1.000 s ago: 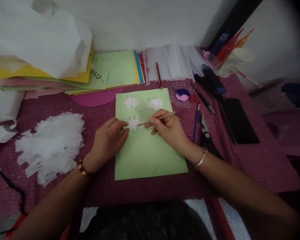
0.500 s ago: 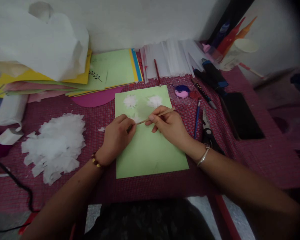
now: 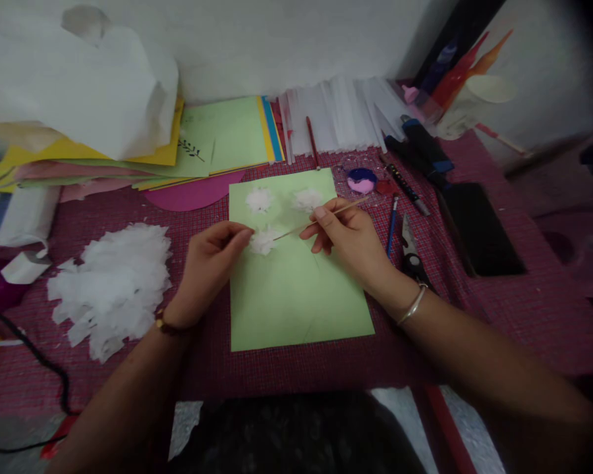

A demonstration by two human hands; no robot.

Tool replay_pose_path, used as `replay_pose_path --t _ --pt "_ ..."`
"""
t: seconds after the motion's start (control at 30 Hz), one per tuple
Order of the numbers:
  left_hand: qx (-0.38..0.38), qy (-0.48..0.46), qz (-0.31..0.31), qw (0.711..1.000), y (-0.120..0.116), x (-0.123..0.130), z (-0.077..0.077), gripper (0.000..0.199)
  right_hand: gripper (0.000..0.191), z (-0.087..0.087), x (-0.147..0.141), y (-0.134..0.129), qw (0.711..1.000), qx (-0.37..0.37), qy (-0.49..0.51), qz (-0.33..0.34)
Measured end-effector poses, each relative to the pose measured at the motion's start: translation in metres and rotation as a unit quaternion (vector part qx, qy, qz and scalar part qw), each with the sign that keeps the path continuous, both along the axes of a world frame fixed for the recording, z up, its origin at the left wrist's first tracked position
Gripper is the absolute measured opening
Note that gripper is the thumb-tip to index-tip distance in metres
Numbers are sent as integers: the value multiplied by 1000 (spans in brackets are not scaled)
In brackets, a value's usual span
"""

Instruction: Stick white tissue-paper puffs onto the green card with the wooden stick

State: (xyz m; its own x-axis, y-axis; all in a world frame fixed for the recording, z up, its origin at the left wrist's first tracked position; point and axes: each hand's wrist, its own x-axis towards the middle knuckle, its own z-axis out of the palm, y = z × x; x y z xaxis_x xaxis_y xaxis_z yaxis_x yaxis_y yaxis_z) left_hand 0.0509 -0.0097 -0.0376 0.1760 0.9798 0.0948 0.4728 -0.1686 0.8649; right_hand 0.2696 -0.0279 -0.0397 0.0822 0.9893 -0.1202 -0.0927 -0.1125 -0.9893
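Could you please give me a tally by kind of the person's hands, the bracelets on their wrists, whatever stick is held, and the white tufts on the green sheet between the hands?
Left hand and right hand: 2
Bracelets, one on each wrist: 2
Thin stick: 1
White tufts on the green sheet: 3
Total: 8

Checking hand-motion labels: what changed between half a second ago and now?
The left hand drew back leftward, off the tip of the thin wooden stick, to the left edge of the nearest white tuft, uncovering it. The right hand shifted slightly right with the stick, keeping its hold. Unchanged: the green sheet, the far-left tuft and the far-right tuft.
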Motion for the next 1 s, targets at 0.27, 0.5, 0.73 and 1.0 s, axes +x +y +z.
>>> replay_pose_path --t 0.27,0.5,0.73,1.0 --pt "132 -63 201 969 19 -97 53 12 21 2 0 -4 994 -64 83 -20" --pt "45 151 139 978 40 -167 50 17 20 -1 3 -2 989 -95 108 -20" --pt "41 301 10 953 73 -162 12 11 18 -1 3 -2 992 -78 97 -22" --pt "62 291 -21 954 73 -149 40 11 26 -7 5 -1 996 -49 75 -9"
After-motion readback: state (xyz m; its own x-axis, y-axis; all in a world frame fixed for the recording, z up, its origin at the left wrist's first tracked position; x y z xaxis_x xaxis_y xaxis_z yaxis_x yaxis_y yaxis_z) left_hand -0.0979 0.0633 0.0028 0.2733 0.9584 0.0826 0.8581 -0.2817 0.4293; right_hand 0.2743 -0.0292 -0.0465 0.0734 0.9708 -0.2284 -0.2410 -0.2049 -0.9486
